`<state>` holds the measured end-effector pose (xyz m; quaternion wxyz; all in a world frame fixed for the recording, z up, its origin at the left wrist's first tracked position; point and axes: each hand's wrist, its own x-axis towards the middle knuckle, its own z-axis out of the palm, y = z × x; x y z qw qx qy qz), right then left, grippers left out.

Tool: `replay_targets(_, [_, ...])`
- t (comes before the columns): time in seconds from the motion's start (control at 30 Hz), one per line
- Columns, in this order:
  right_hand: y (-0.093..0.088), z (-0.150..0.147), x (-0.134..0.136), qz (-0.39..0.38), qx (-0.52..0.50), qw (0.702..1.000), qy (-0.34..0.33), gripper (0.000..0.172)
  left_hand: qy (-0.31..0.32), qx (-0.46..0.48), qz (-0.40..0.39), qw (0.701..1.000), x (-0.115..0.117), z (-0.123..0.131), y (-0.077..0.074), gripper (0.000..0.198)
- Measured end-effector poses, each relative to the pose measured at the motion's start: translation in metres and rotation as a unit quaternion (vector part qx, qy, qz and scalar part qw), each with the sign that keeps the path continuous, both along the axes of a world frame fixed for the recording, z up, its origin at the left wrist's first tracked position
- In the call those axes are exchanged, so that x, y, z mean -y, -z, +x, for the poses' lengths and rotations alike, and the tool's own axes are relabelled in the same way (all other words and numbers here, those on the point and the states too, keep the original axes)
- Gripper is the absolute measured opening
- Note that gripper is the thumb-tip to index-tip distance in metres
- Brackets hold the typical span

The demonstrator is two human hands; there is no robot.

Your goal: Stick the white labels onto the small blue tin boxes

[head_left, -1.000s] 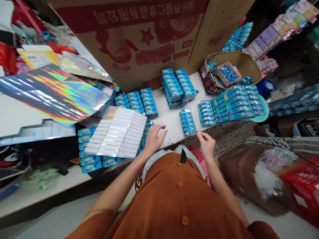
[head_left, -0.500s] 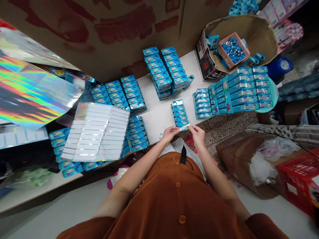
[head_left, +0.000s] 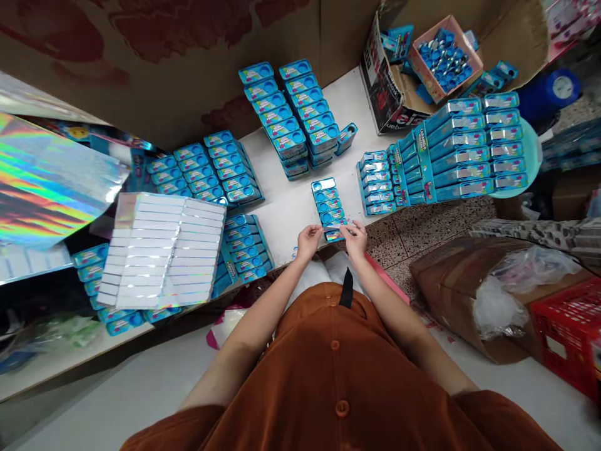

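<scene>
Fingers [head_left: 353, 229] on both sides of a blue tin [head_left: 334, 235], label unreadable

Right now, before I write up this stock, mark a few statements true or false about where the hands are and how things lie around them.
The right hand touches the near end of the short row of blue tins. True.
The left hand holds the holographic sheet. False: it is by the short row, and the sheet lies well off to the left.
A block of white packets lies over rows of blue tins. True.
The pink tray stands on the white counter. False: it sits in a cardboard box at the counter's far end.
The red plastic crate is on the counter. False: it is on the floor, off to the right.
</scene>
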<state>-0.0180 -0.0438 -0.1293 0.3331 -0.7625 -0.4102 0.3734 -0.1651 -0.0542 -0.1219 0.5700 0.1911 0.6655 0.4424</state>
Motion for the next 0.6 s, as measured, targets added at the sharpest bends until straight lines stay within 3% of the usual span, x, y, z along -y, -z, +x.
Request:
replay_targets(0.2, [0.017, -0.001, -0.001, -0.006, -0.083, 0.996, 0.027, 0.025, 0.011, -0.007, 0.011, 1.000, 0.001, -0.001, 0.007, 0.016])
replay_targets(0.6, [0.017, -0.007, -0.007, -0.006, -0.080, 0.996, 0.044, 0.024, -0.002, 0.007, 0.010, 1.000, -0.002, -0.003, 0.012, 0.016])
